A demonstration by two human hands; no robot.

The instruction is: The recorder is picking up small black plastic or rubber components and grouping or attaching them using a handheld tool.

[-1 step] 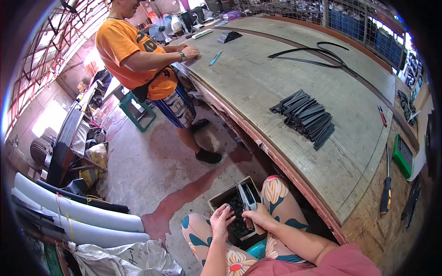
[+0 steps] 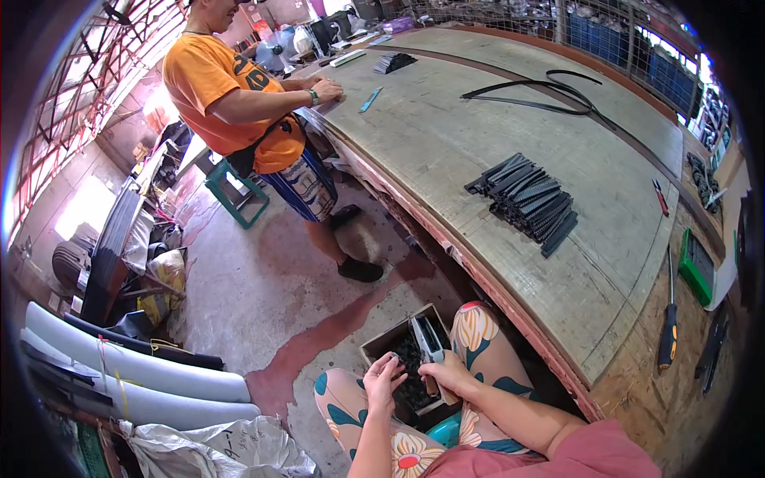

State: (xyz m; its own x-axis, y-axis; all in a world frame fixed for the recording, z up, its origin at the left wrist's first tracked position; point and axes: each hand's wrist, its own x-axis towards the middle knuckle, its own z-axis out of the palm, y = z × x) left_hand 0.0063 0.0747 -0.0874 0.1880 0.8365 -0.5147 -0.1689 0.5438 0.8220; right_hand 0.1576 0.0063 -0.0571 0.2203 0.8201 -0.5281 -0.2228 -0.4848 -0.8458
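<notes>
Low over an open wooden box (image 2: 368,351), between my knees, both my hands are close together. My right hand (image 2: 446,376) is wrapped round a grey metal hand tool (image 2: 429,338) with a brown handle part; its exact kind is unclear. To the left of the tool, my left hand (image 2: 384,378) has its fingertips pinched together, and whatever is in them is too small to make out. Small black pieces (image 2: 410,390) fill the box below. A pile of ridged black strips (image 2: 527,199) lies on the large table to the right.
The table edge (image 2: 470,253) runs close along my right side. On the table lie a long black strip (image 2: 550,107), a screwdriver (image 2: 668,338), a green tray (image 2: 696,269) and a red pen (image 2: 661,197). A person in orange (image 2: 223,95) stands at its far left. Pale rolls (image 2: 159,374) lie left.
</notes>
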